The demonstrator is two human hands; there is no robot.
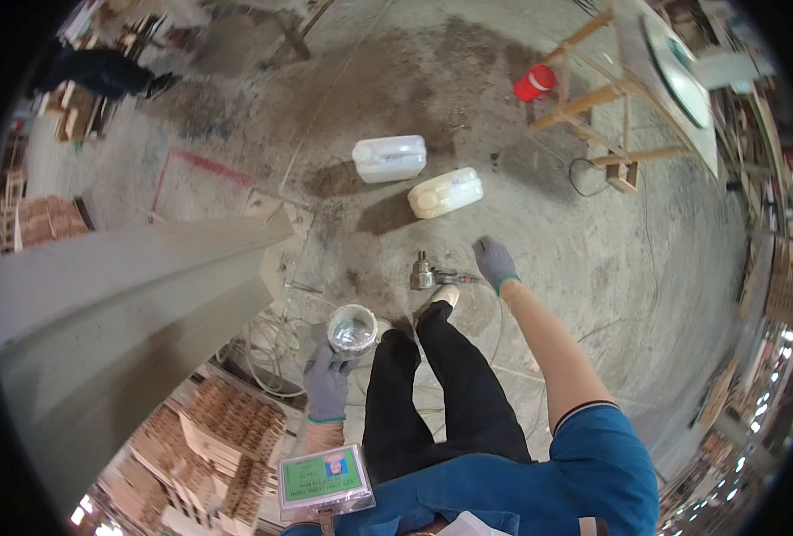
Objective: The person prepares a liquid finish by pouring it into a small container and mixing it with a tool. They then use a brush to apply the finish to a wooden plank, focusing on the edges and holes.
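My left hand [327, 386], in a grey glove, is closed round the side of a whitish round tub [352, 330]. The tub is open at the top, and something clear or greyish and glossy shows inside. My right hand [495, 259], also gloved in grey, is stretched out to the right, above the floor. Its fingers look curled together, and whatever they may hold is hidden. Nearest to it is a metal hand tool [423, 273] with a cylindrical body and a red fitting, lying on the floor by my shoe.
Two whitish plastic jugs [389, 159] lie ahead on the stained concrete. A red container [535, 83] stands near a wooden-legged table [629, 89] at the far right. A large grey steel column [128, 304] rises at my left, beside coiled hose [271, 353] and stacked wooden pieces [222, 429].
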